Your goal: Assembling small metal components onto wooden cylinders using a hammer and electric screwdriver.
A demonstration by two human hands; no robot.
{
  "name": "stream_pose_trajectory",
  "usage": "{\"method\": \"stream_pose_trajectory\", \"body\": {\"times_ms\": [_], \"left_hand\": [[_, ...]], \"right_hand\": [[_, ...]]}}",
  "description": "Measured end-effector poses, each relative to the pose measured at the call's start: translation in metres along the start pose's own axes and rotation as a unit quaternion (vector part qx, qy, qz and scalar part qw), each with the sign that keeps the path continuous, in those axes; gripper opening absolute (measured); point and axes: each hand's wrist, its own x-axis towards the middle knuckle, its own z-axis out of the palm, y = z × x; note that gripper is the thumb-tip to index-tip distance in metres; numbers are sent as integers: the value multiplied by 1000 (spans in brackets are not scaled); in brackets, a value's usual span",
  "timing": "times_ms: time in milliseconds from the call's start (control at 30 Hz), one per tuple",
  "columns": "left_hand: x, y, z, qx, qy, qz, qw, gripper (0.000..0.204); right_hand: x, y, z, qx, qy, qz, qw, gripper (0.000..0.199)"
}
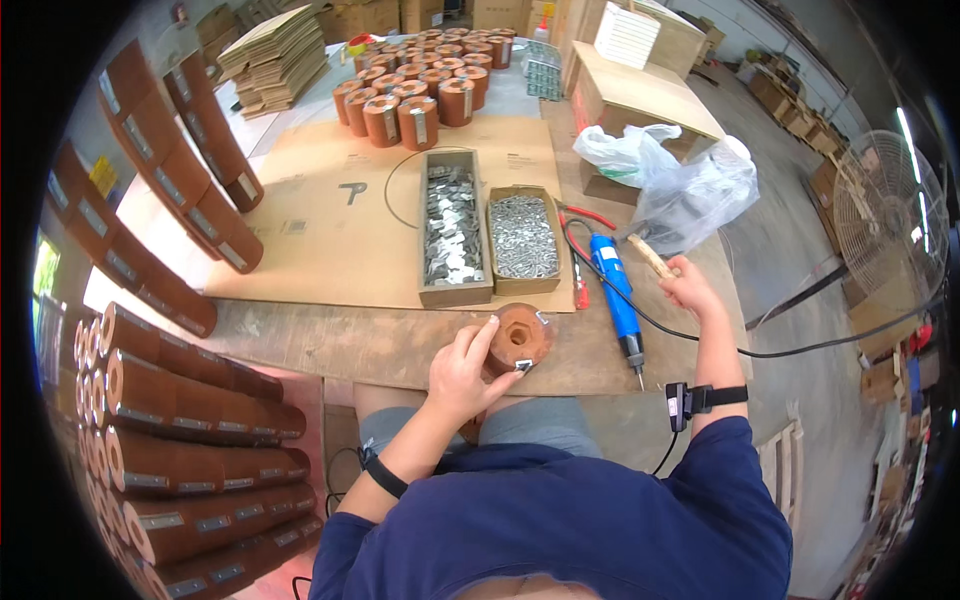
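Note:
My left hand (462, 372) is closed on the side of a reddish-brown cylinder (508, 352) at the table's near edge. The cylinder shows a hole in the middle of its top face and small metal clips at its rim. My right hand (694, 290) is raised at the right, closed around a light wooden handle (652, 257); whether a tool head is fixed to it I cannot tell. Between my hands lies a blue electric screwdriver (616, 290), its bit toward me. Beyond the cylinder stand a long box of flat metal pieces (430, 297) and a carton of screws or nails (494, 284).
Many brown cylinders (418, 125) stand at the back of the table, with stacked columns (200, 400) of them at the left. Clear plastic bags (690, 205) sit at the right by a wooden box (645, 90). A black cable (790, 354) runs rightward past a fan (890, 210).

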Motion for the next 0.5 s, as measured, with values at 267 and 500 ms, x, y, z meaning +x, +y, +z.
{"method": "stream_pose_trajectory", "body": {"times_ms": [267,500], "left_hand": [[2,-3,3,15,16,11,1000,70],[0,0,5,-2,21,-4,1000,71]], "right_hand": [[20,18,17,-56,6,40,998,31],[18,32,37,-266,237,-105,928,29]]}}
